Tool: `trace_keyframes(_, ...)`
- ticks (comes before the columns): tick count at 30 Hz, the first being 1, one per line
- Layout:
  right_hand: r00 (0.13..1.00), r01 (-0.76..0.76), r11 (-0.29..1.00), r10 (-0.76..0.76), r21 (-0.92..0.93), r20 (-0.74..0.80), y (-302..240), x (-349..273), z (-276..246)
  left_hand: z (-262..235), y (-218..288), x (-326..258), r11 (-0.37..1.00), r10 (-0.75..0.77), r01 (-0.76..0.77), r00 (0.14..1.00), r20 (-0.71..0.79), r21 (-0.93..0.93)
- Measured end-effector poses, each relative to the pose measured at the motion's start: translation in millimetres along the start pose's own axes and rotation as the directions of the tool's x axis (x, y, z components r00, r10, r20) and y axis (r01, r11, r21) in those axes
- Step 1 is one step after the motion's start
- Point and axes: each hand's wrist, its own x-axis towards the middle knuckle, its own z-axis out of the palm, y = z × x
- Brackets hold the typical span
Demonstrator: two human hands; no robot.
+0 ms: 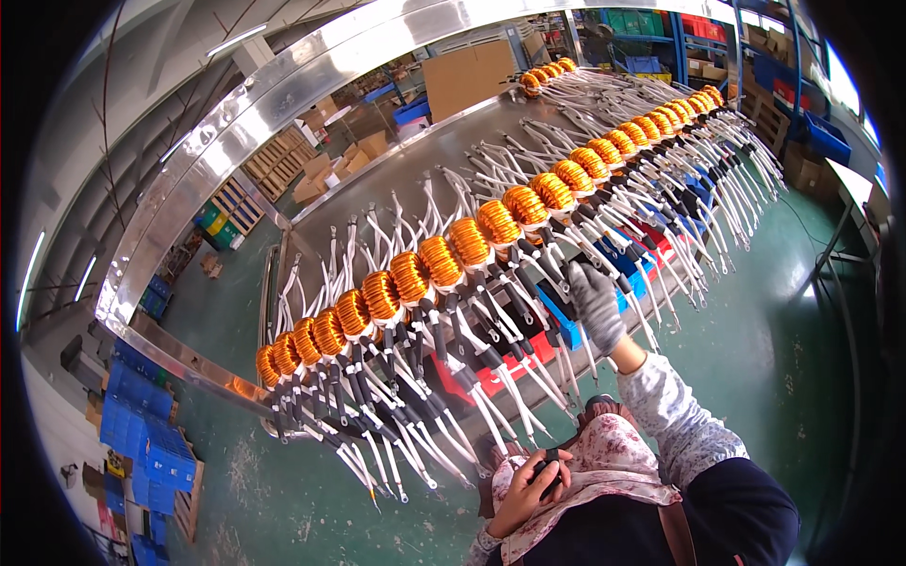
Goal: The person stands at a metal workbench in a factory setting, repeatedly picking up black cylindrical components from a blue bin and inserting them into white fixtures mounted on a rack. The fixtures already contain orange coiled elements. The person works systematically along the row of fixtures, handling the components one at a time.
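Observation:
My bare left hand (530, 492) is in front of my apron, its fingers closed round a small black object (547, 468) whose kind I cannot make out. On my right hand (596, 300) is a grey glove. It reaches among the white leads below the row of coils, beside a blue bin (569, 330); its fingertips are partly lost among the leads, so any grip is unclear. Copper-wound ring coils (439, 261) stand in a long diagonal row on the metal table. White leads (491, 354) with black sleeves and ring lugs hang over the near edge.
A metal frame (142, 212) rises round the table (326, 222). Another short row of coils (543, 77) lies at the far end. Red bins (514, 368) sit beneath the hanging leads. Blue crates (142, 429) are stacked at left, and shelving (678, 47) stands at far right.

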Motion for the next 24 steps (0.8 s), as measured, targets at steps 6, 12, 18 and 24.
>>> trace_keyframes(6, 0.893, -0.433, 0.708, 0.249, 0.558, 0.376, -10, 9, -3, 4, 0, 3, 1.0, -0.009, 0.009, 1.0, 0.014, 0.013)
trace_keyframes(12, 0.982, 0.171, 0.95, -0.185, -0.263, -0.03, -3, -15, 5, 1, -11, 0, 0.998, 0.0, -0.002, 0.999, -0.033, -0.061)
trace_keyframes(18, 0.951, -0.304, 0.86, 0.249, 0.41, 0.184, -2, 17, -6, 13, -2, 4, 0.997, 0.035, -0.032, 0.998, 0.051, -0.069)
trace_keyframes(24, 0.974, -0.217, 0.932, 0.185, 0.29, 0.135, 6, 26, -19, 8, -5, 0, 1.0, 0.015, -0.015, 1.0, -0.004, -0.02)
